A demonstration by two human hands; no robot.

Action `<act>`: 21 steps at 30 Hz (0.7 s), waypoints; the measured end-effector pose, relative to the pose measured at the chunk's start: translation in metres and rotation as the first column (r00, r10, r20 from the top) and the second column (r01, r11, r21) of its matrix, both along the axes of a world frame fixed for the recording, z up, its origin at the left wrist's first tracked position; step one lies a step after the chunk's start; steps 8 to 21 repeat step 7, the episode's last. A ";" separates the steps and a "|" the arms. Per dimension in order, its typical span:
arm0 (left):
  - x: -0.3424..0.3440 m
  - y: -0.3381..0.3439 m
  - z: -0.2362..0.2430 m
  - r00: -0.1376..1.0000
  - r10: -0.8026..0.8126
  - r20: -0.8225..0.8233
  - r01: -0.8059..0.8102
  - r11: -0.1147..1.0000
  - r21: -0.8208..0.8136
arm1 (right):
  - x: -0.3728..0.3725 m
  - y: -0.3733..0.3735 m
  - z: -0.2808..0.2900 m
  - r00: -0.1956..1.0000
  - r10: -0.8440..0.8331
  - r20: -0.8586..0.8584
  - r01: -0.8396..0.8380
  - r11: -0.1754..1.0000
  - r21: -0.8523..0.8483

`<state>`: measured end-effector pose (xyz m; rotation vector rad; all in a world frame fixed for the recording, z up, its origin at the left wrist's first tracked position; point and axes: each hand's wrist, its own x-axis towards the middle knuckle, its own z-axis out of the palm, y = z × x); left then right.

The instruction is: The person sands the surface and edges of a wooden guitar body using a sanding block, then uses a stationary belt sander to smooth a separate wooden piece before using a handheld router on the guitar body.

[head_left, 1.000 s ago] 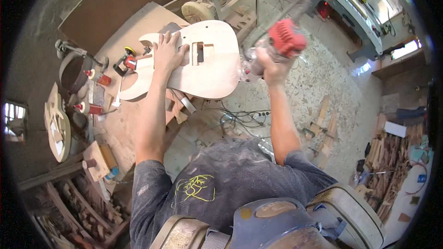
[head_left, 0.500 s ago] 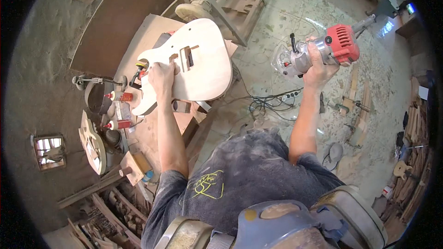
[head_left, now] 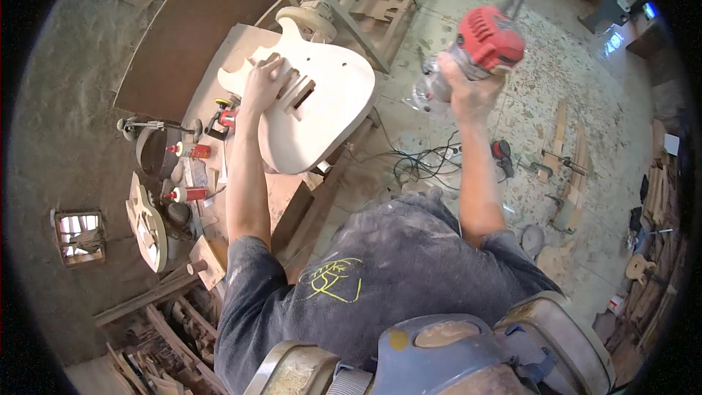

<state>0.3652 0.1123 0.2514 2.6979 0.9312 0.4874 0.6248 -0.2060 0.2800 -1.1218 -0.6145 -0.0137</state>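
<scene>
A pale wooden electric guitar body, with pickup cavities cut through its middle, lies over the bench edge, slightly tilted. My left hand is closed on it, with fingers curled at the cavity near the neck end; the fingertips are partly hidden. Held up over the floor to the right, a handheld router with a red motor housing and clear base guard is in my right hand. The fingers wrap round its metal collar. Motion blurs the router a little, and its bit cannot be made out.
On the bench sit a small red sander and two red glue bottles. Another guitar body leans at the left. Tangled black cables lie on the floor beside a power strip. Clamped wood strips lie farther right.
The guitar body has turned on the bench, its horns now pointing more away from me. My left hand has shifted farther up with it. My right hand has brought the router leftward and tilted it.
</scene>
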 end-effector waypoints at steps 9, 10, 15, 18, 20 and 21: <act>-0.008 0.004 -0.015 0.997 0.004 0.083 0.003 0.997 -0.080 | -0.046 0.022 0.011 0.990 0.076 0.116 -0.053 0.979 -0.195; -0.008 0.004 -0.015 0.997 0.004 0.083 0.003 0.997 -0.080 | -0.046 0.022 0.011 0.990 0.076 0.116 -0.053 0.979 -0.195; -0.008 0.004 -0.015 0.997 0.004 0.083 0.003 0.997 -0.080 | -0.046 0.022 0.011 0.990 0.076 0.116 -0.053 0.979 -0.195; -0.008 0.004 -0.015 0.997 0.004 0.083 0.003 0.997 -0.080 | -0.046 0.022 0.011 0.990 0.076 0.116 -0.053 0.979 -0.195; -0.008 0.004 -0.015 0.997 0.004 0.083 0.003 0.997 -0.080 | -0.046 0.022 0.011 0.990 0.076 0.116 -0.053 0.979 -0.195; -0.008 0.004 -0.015 0.997 0.004 0.083 0.003 0.997 -0.080 | -0.046 0.022 0.011 0.990 0.076 0.116 -0.053 0.979 -0.195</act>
